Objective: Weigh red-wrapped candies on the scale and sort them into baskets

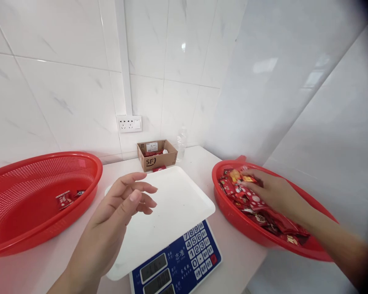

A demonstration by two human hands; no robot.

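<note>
My left hand hovers over the left part of the white weighing tray, its fingers loosely bent and apart, with nothing in them. The tray sits on a digital scale with a blue keypad panel. At the right, my right hand reaches into a red plastic basket full of small red wrapped packets. Its fingers are closed on a red and yellow snack packet, slightly blurred; whether more packets are in the grip I cannot tell.
Another red basket on the left holds a few packets. Behind the tray stand a small cardboard box and a clear plastic bottle. A power socket is on the tiled wall. The white table's edge runs along the lower right.
</note>
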